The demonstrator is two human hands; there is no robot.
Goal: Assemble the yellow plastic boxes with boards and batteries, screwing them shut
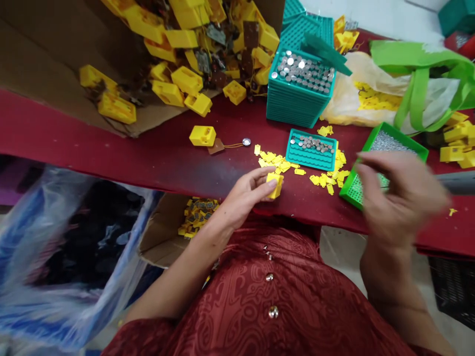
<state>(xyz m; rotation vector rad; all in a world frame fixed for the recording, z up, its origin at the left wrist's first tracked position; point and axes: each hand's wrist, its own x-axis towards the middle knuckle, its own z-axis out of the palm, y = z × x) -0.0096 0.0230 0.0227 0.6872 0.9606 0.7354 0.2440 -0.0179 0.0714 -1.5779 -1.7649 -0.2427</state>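
In the head view, my left hand (249, 194) grips a small yellow plastic case (275, 186) between thumb and fingers, just over the table's near edge. My right hand (403, 198) is blurred by motion above the green tray (420, 148) of small metal screws (392, 142). Its thumb and forefinger are pinched together, and whatever lies between them is too small and smeared to name. Between the hands, a teal ribbed tray (310, 164) carries silver button cells (315, 144). Loose yellow plastic tabs (272, 159) lie around that tray.
A cardboard box (48, 64) spills yellow cases with wires at the back left. Stacked teal trays (295, 101) of button cells stand behind. A green bag (411, 59) sits back right. One yellow case (202, 135) with a wired disc lies left. Below are a lined bin and a carton.
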